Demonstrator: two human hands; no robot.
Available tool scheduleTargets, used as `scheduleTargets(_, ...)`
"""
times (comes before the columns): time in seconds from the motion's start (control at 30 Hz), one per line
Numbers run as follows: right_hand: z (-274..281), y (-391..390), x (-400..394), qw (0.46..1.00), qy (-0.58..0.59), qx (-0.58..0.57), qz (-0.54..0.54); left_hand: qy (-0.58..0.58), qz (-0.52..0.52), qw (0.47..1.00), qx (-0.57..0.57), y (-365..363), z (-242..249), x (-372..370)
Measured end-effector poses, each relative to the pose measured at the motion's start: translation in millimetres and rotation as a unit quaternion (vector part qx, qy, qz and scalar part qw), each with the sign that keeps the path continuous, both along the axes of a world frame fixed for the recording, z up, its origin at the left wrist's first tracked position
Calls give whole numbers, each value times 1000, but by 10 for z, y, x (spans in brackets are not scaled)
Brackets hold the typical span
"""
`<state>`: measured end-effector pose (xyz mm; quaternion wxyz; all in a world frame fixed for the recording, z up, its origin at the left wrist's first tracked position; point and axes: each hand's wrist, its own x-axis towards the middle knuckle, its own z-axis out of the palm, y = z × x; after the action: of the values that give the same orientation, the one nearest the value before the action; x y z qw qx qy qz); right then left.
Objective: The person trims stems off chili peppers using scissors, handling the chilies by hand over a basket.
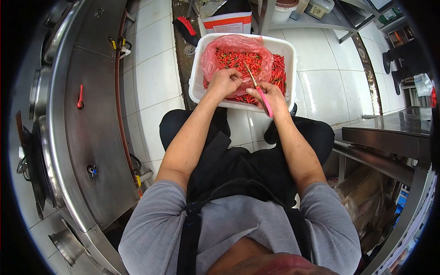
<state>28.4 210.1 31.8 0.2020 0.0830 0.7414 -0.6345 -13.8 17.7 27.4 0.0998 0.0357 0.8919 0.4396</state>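
A white perforated basket (pixel 197 89) stands on the floor between my knees. Small red chillies (pixel 278 71) lie in it, and an open red plastic bag (pixel 211 57) inside holds more chillies, some with green stems. My right hand (pixel 270 97) grips the pink-handled scissors (pixel 262 99), whose blades point up and left over the bag. Just left of the blades, my left hand (pixel 224 83) is above the bag's near edge with its fingers pinched together; whatever is between them is too small to make out.
A steel counter (pixel 98 133) runs along the left. Behind the basket are a red-and-white packet (pixel 227 24) and a black-and-red object (pixel 185 28). A steel shelf with tubs is at the top right. Another person's dark shoes (pixel 397 75) show at the far right, above a steel table (pixel 389 124).
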Motion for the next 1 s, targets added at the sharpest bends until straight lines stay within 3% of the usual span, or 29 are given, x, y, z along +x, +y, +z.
scheduleTargets(0.07,-22,33,-47,998,-51,20,43,24,28,999,-38,-30,-53,-17)
scheduleTargets(0.3,-70,-11,54,1000,-17,-5,6,56,73,994,-56,-22,-16,-53)
scheduleTargets(0.47,-9,5,64,1000,2,7,13,47,-2,998,-38,119,20,24)
scheduleTargets(0.6,-105,63,28,999,-29,-23,19,43,-9,999,-22,118,-33,8)
scheduleTargets(0.7,-50,62,20,999,-42,-7,22,72,24,996,-43,91,-92,-37)
scheduleTargets(0.77,-85,40,41,1000,-26,0,1,32,62,997,-36,80,-53,-53)
scheduleTargets(1.0,-94,-6,85,999,29,10,34,95,2,994,-48,142,16,10)
